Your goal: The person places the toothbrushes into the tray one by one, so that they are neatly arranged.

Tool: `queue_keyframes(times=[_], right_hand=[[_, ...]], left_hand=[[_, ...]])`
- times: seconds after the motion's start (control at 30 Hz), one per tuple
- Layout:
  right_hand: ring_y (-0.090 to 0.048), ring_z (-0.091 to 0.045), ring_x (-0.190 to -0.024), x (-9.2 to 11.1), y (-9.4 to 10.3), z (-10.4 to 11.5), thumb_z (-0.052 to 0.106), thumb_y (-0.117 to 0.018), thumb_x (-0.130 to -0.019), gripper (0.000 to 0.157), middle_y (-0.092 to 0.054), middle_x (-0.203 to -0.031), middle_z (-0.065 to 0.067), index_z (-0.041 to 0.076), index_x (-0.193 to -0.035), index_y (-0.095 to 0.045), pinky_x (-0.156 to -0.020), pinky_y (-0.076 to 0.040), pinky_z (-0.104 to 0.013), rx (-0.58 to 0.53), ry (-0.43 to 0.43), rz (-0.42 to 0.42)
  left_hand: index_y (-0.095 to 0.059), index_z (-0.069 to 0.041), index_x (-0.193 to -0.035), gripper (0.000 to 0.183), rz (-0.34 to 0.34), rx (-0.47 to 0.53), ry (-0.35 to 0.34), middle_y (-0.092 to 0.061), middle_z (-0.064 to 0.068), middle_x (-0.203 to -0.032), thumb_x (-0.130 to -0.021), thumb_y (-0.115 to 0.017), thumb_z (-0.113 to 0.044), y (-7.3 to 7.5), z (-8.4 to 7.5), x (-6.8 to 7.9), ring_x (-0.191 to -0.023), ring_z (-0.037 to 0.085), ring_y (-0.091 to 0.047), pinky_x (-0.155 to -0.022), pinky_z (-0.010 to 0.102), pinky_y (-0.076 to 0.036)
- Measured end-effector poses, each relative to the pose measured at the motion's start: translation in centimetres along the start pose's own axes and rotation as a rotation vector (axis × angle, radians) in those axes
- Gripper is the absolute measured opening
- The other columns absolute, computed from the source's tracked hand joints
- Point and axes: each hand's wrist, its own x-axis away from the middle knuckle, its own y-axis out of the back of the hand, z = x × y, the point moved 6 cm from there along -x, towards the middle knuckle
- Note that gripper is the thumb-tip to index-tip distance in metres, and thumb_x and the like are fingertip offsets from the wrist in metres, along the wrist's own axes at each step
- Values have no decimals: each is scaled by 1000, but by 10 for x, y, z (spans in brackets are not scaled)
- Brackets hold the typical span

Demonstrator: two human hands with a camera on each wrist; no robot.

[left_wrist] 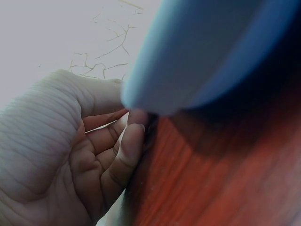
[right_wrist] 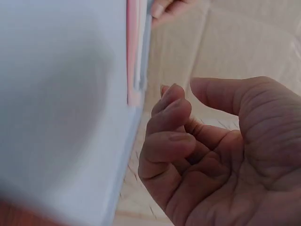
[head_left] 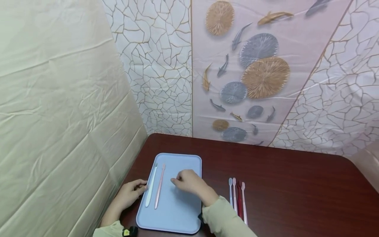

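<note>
A light blue tray (head_left: 174, 215) lies on the table, with a pale mint toothbrush (head_left: 151, 186) and a pink toothbrush (head_left: 160, 187) side by side on its left part. My left hand (head_left: 130, 193) holds the tray's left rim; in the left wrist view the thumb meets the edge of the tray (left_wrist: 188, 52) and the fingers curl below it. Over the middle of the tray hovers my right hand (head_left: 190, 182), right of the pink toothbrush. Its fingers are loosely bent, and the right wrist view shows nothing between thumb and fingertips.
To the right of the tray, several toothbrushes lie in a row on the dark wood table (head_left: 296, 197): a blue one (head_left: 230, 189), a dark red one (head_left: 239, 197) and pink ones. A beige cloth wall (head_left: 74, 131) borders the left side, a patterned curtain (head_left: 165, 65) the back.
</note>
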Motion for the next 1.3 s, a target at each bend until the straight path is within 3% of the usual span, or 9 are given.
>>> queue_keyframes(times=[0.2, 0.43, 0.73, 0.9, 1.1, 1.3], right_hand=[[-44, -4, -52, 49, 33, -23, 29, -63, -99, 31, -51, -58, 9, 14, -72, -64, -51, -40, -25, 23, 13, -51], [-44, -2, -53, 101, 67, -70, 28, -69, -96, 24, -52, -61, 11, 17, -75, -64, -55, -41, -26, 105, -38, -80], [-40, -4, -50, 132, 106, -111, 27, -74, -90, 27, -50, -58, 11, 16, -68, -64, -49, -36, -24, 106, -170, -63], [-35, -3, -47, 131, 106, -114, 26, -74, -90, 32, -42, -53, 14, 15, -62, -64, -46, -30, -22, 100, -161, -11], [-34, -4, -45, 130, 89, -109, 27, -76, -88, 34, -42, -49, 15, 14, -59, -66, -43, -28, -22, 84, -164, 28], [-37, -3, -40, 133, 75, -111, 23, -81, -81, 40, -40, -44, 14, 15, -51, -56, -41, -31, -24, 89, -201, 28]], left_hand=[[-75, -17, -115, 23, -12, -19, 3, -69, -6, -91, -94, -72, -27, 2, 2, 2, -73, 11, -60, -64, 29, -50], [-74, -14, -116, 26, 4, -23, -25, -70, -5, -92, -95, -71, -29, 0, -1, 1, -74, 10, -60, -64, 28, -51], [-74, -15, -117, 26, 1, -25, -43, -70, -6, -93, -96, -70, -30, 2, -3, -2, -74, 10, -61, -64, 27, -51], [-73, -14, -117, 25, -7, -26, -51, -70, -5, -93, -96, -70, -28, 4, -4, -3, -74, 10, -60, -64, 28, -51], [-73, -14, -117, 25, -5, -22, -52, -69, -5, -92, -96, -70, -27, 3, -4, -2, -72, 11, -60, -63, 28, -50], [-74, -14, -116, 24, -6, -25, -59, -69, -5, -92, -96, -70, -26, 2, -4, 0, -73, 11, -60, -63, 28, -50]])
